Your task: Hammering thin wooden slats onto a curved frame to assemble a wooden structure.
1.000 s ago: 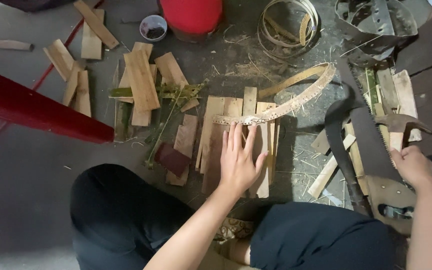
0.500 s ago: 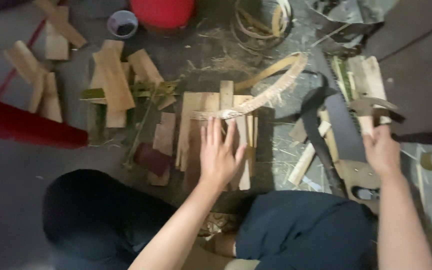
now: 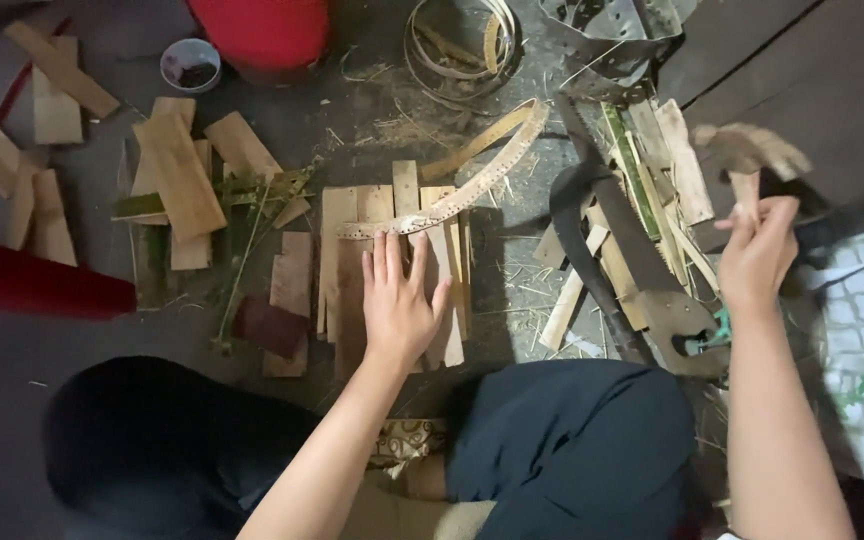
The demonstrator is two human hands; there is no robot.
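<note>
From the head camera, looking straight down, the person sits on the floor [image 3: 72,390] with knees spread in dark trousers. The left hand [image 3: 399,300] lies flat, fingers spread and open, pressing down on a row of flat wooden slats [image 3: 352,260] laid side by side in front of them; it holds nothing, only rests on the wood. A long pale perforated strip [image 3: 472,185] curves across the top ends of those slats, its near end just beyond the fingertips. The right hand [image 3: 757,255] is raised off to the side, its grip closed around the wooden handle of a hammer [image 3: 747,155], whose head sits above the fist and looks a little blurred. Between the two hands a dark curved saw blade [image 3: 602,240] lies on the floor, running down to a handle near the right knee, with loose sticks and slats scattered under and beside it. To the left of the slat row lie a green leafy stem [image 3: 242,250] and more short boards [image 3: 177,175] in a loose pile. At the top edge stand a red bucket [image 3: 267,30] and, just beside it, a small cup [image 3: 190,65]. A coil of thin strips [image 3: 457,40] sits further right, near a dented metal piece [image 3: 612,40].
</note>
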